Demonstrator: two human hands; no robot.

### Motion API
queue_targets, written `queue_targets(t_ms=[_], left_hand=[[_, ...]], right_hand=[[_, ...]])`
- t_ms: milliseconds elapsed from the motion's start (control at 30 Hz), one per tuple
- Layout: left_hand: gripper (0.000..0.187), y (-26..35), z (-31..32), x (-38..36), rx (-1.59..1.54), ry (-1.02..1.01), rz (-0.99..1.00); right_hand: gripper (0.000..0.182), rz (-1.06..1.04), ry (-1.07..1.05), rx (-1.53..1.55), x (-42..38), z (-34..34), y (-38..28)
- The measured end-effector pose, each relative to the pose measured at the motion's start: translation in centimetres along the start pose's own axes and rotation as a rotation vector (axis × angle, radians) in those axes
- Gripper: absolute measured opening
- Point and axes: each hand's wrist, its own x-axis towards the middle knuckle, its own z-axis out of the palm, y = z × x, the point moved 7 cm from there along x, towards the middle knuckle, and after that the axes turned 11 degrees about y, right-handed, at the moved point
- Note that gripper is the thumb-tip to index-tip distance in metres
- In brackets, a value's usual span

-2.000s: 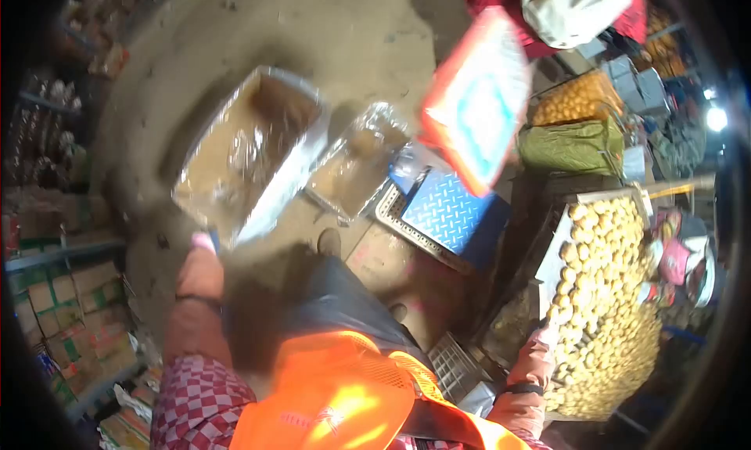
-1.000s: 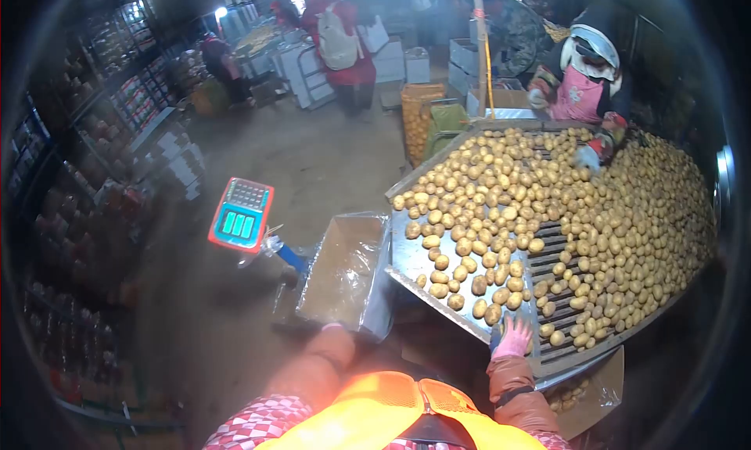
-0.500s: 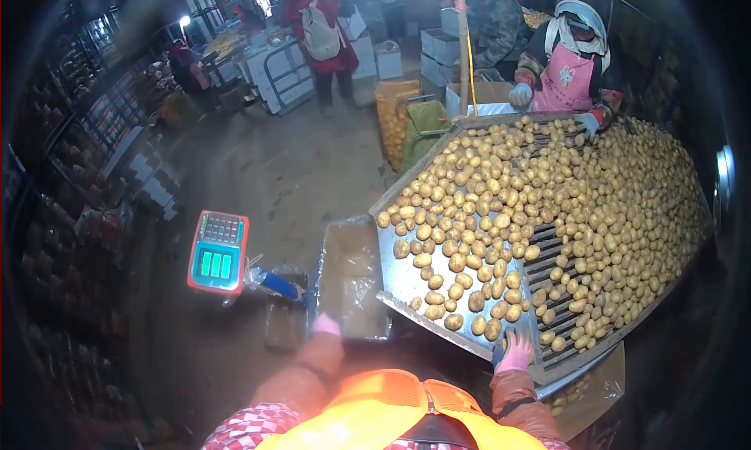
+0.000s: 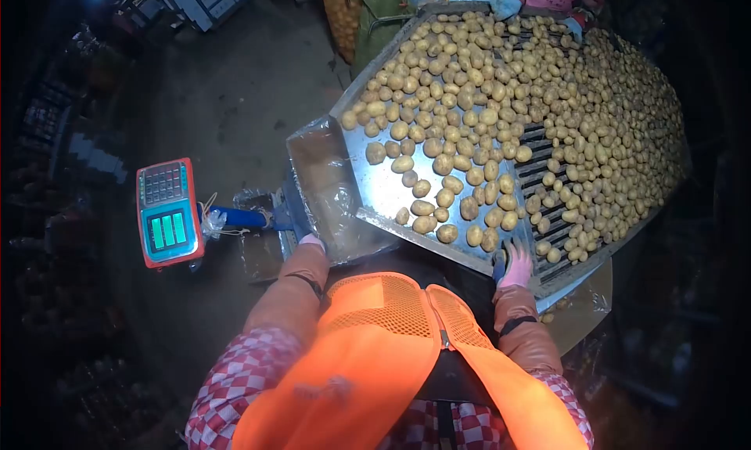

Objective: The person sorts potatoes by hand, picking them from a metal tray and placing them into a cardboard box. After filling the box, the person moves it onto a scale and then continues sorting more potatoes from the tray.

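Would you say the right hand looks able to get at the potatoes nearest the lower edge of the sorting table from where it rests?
Probably yes. The right hand rests on the sorting table edge, and the nearest potatoes lie just above its fingers with only bare metal between them.

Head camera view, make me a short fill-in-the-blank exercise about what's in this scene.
1. The sorting table is covered with ____.
2. The person's left hand touches the plastic-lined ____.
3. The scale display has a red casing and lit ____ screens.
4. The right hand wears a ____ glove.

Missing words: potatoes; box; green; pink
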Motion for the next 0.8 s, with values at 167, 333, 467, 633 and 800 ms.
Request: queue_targets(t_ms=[167, 333, 467, 633, 800], left_hand=[[0.035, 1.2, 0.1, -0.3, 0.024, -0.017, 0.035], [0.04, 0.6, 2.1, 2.4, 0.003, -0.042, -0.004], [0.055, 1.7, 2.4, 3.2, 0.124, -0.061, 0.092], [0.049, 8.1, -5.6, -2.0, -0.166, 0.18, 0.176], [0.043, 18.3, -7.5, -6.1, -0.416, 0.346, 0.718]], right_hand=[[0.043, -0.035, 0.047, 0.024, -0.2, 0.1, -0.2], [0.047, 0.01, -0.029, 0.043, -0.4, 1.0, 0.8], [0.044, -0.005, -0.023, -0.025, -0.1, 0.4, 0.3], [0.052, 0.036, -0.021, -0.014, 0.4, -0.6, -0.5], [0.055, 0.164, -0.002, 0.059, 0.8, -0.2, 0.3]])
